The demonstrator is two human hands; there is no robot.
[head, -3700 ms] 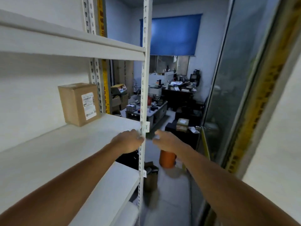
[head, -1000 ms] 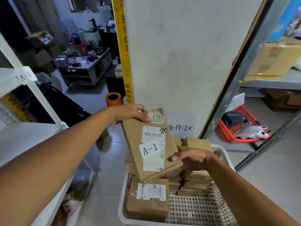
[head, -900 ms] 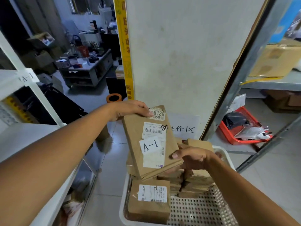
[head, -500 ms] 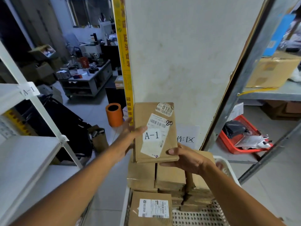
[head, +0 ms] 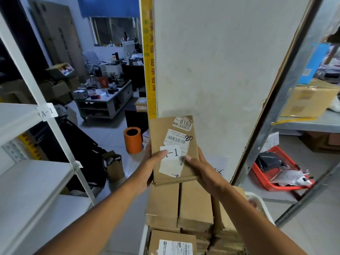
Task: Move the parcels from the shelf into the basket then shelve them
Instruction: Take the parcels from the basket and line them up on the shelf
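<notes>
I hold a flat brown parcel (head: pixel 173 137) up in front of me with both hands; it carries a barcode label, a "0180" sticker and a white "A-1" tag. My left hand (head: pixel 150 162) grips its left edge, thumb on the tag. My right hand (head: pixel 199 167) grips its right edge, thumb on the label. Below it, stacked brown parcels (head: pixel 195 205) fill a white basket (head: pixel 256 201), mostly hidden by my arms. White shelves (head: pixel 27 183) stand at the left, with an "A-1" tag (head: pixel 47 112) on the post.
A white wall panel (head: pixel 211 61) with a yellow strip stands straight ahead. An orange cylinder (head: pixel 132 139) sits on the floor. A red basket (head: pixel 276 172) of bags lies under the grey metal rack (head: pixel 303 124) at right. A cluttered cart (head: pixel 104 100) stands behind.
I turned from the white shelves to the basket and picked up the A-1 parcel. Over the last second it rose higher, and my left hand shifted from its top edge to its left side.
</notes>
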